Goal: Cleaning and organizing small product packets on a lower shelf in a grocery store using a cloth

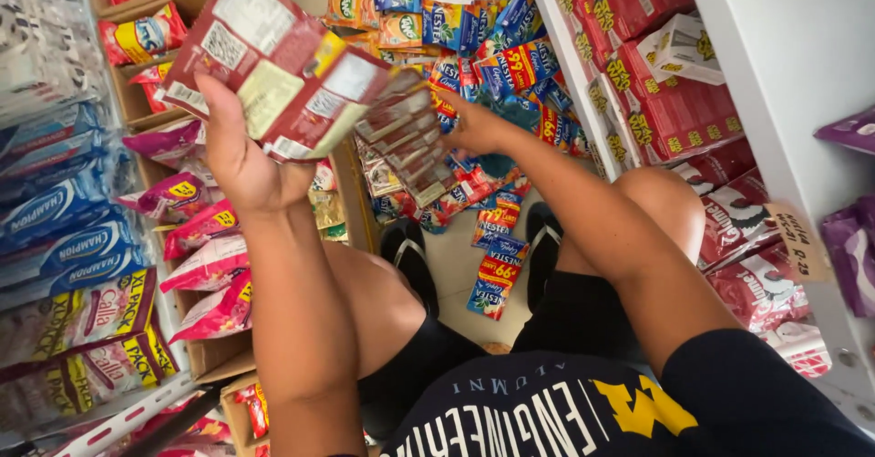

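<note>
while the person squats on the floor between shelves, the left hand is raised and closed around a fanned stack of dark red sachets, thumb under, fingers behind; about four sachets show in the fan, though the overlap makes the count unsure. a strip of small brown sachets, roughly five joined in a row, hangs from that stack toward the right hand. the right hand reaches forward into a heap of blue and orange packets on the floor; its fingers are hidden among the packets, so i cannot tell whether it grips anything. two black sandals sit either side of two loose blue packets lying on the floor between the feet. to the left, a cardboard box holds about six pink bags, with blue bags stacked beside it. to the right, a white shelf carries red boxes and one white box lying on top.
</note>
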